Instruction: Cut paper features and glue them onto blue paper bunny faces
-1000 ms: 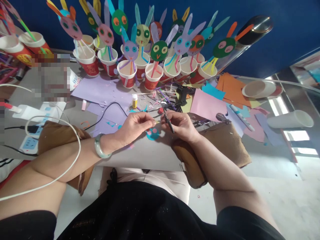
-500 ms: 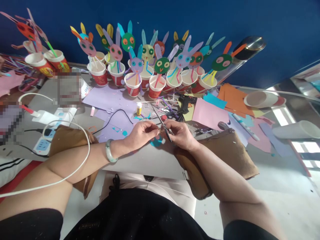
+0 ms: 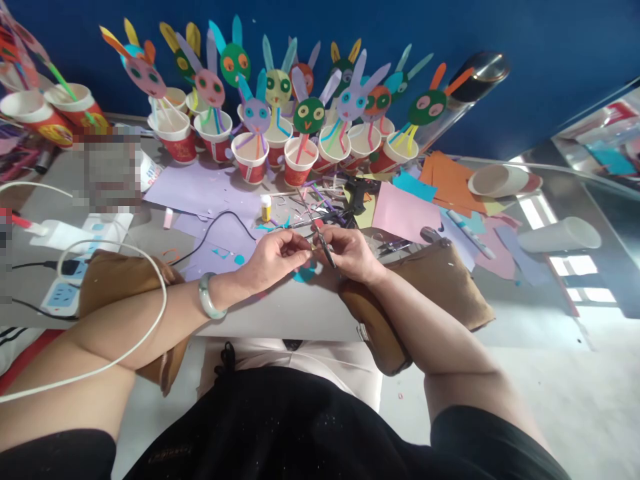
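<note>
my left grip [image 3: 280, 257] is pinched, thumb against forefinger, on a tiny pale scrap [image 3: 313, 247], too small to make out. my right grip [image 3: 353, 253] is closed around the dark handle of the scissors [image 3: 327, 252], whose blades point away from me, past my fingers. the scrap sits between my two grips, right by the scissors; whether they touch it, i cannot tell. just below my grips, a blue paper circle [image 3: 304, 273] lies on the grey surface [image 3: 270, 317], partly hidden by my fingers. beyond my left grip stands a small yellow bottle [image 3: 265, 210] with a white cap, and purple paper [image 3: 200, 190] spreads past it to the left. farther beyond both grips, rabbit figures with paper heads stand in red-and-white cups [image 3: 297, 170]. beyond my right grip is a black glue gun [image 3: 357, 193], with pink paper [image 3: 406, 215] to its right.
</note>
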Demonstrator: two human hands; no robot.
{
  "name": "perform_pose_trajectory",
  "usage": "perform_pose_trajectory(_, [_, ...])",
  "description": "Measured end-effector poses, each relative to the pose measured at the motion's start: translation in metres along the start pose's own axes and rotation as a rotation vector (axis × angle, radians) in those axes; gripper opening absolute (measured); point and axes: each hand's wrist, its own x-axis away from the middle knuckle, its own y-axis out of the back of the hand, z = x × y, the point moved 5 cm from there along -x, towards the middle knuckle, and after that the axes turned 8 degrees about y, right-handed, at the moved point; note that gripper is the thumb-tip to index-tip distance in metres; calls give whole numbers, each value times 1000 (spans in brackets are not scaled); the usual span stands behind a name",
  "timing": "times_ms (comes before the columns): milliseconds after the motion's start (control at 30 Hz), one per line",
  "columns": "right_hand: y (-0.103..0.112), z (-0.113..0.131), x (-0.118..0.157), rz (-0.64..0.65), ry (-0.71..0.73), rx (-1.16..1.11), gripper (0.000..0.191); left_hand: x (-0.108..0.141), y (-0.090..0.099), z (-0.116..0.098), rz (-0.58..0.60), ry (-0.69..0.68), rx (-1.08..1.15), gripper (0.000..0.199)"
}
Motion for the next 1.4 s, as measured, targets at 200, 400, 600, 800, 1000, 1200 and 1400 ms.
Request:
perform_pose_trajectory(200, [1, -5, 2, -10, -20, -49, 43, 1, -1, -5, 0, 15, 20, 28])
perform_pose_trajectory(400, [0, -4, 1, 18, -19, -60, 48, -1, -2, -1, 29, 39, -4, 22])
perform_pose_trajectory(600, [-3, -1, 1, 52, 23, -59, 42, -3, -4, 5, 53, 101, 39, 20])
perform_pose_trajectory(800, [5, 3, 1, -86, 30, 2, 44, -2, 10, -16, -159, 51, -30, 9])
perform_pose_trajectory(1000, [16, -2, 1, -239, 19, 112, 42, -7, 20, -36, -87, -188, -799, 9])
perform_pose_trajectory(1200, [19, -7, -1, -290, 0, 177, 47, -10, 11, -13, 112, -303, -1176, 16])
perform_pose_trajectory(1400, [20, -12, -1, -283, 4, 197, 46, -12, 8, -11, 122, -351, -1229, 11])
